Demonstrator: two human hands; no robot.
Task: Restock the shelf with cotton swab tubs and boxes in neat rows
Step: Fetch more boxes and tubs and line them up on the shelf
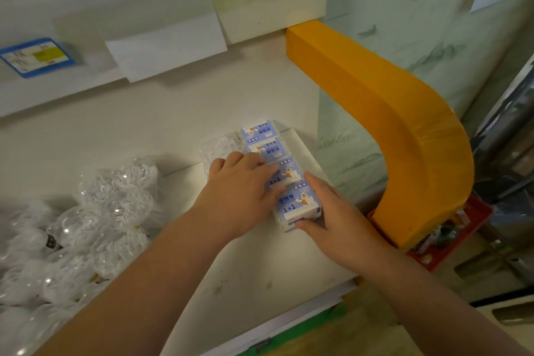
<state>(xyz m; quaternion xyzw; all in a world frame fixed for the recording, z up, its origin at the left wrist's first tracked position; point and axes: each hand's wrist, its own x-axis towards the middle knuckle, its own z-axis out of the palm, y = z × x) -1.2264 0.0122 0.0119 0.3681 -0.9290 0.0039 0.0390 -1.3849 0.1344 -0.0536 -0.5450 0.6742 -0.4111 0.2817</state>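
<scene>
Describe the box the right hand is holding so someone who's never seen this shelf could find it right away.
Find the big orange bracket on the right of the white shelf. Just left of it a row of blue and white boxes runs front to back. The held box is the nearest one, gripped at its front corner by the right hand, and it alone shows its white front face.

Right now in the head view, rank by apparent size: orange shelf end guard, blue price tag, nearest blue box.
1. orange shelf end guard, by far the largest.
2. and 3. blue price tag and nearest blue box look alike; the box is partly covered by hands, so unranked.
</scene>
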